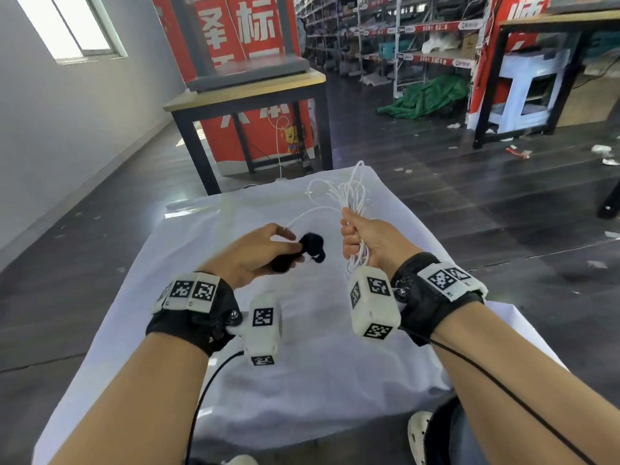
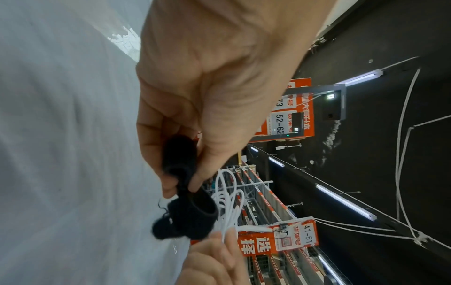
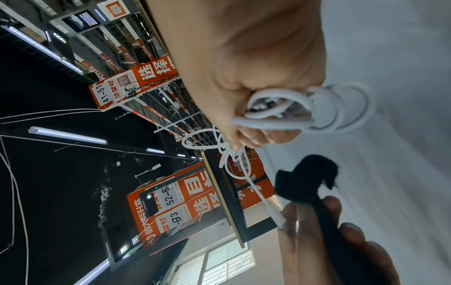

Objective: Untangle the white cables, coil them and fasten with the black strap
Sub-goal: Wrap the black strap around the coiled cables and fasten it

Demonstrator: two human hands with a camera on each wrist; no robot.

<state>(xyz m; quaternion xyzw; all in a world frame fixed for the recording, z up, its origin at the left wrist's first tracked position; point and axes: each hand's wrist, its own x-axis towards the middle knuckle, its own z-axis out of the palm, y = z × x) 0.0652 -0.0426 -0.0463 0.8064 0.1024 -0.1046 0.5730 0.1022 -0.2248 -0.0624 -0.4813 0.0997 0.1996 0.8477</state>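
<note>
Two hands busy: right hand [image 1: 365,239] fists coiled white cables [image 1: 350,193]; left hand [image 1: 258,253] pinches black strap [image 1: 310,248]

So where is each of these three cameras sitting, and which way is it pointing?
Head: worn on the head, looking forward and down at both forearms, the left hand pinching the black strap and the right hand gripping the white cables.
Left wrist: looks along the left palm at the strap, over the white cloth.
Right wrist: looks along the right fist at the cable loops.
Shared: both wrist views show strap, cables and the opposite hand's fingers.
</note>
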